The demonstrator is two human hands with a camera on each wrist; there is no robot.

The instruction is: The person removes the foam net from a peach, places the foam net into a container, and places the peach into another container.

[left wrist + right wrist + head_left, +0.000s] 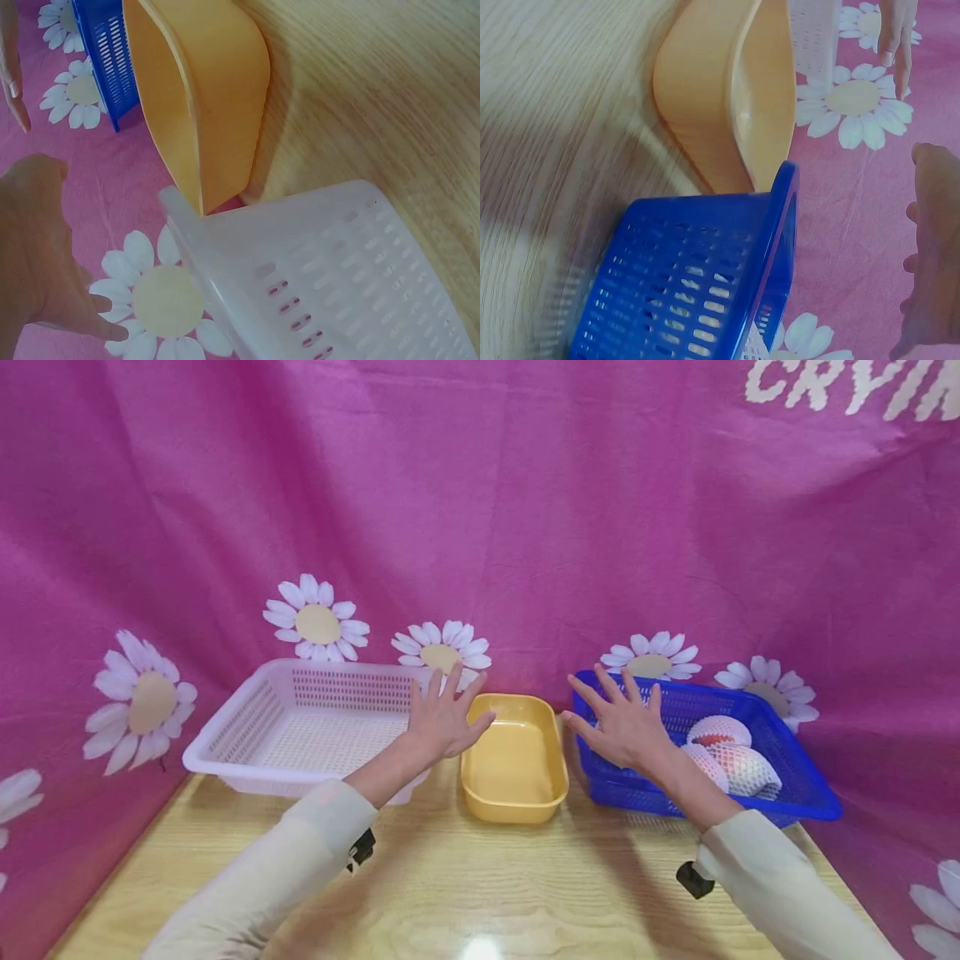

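My left hand hovers with fingers spread between a white plastic basket and a yellow tray. It holds nothing, and the left wrist view shows that hand apart from the white basket's rim. My right hand, its fingers also spread, is over the left part of a blue basket. In the right wrist view, this hand is apart from the blue rim. Several round items in white foam nets lie in the blue basket; my right hand and forearm hide part of its inside.
All three containers stand in a row on a wooden table, the yellow tray in the middle. Behind them hangs a pink cloth with white daisies. Small black devices sit at both wrists.
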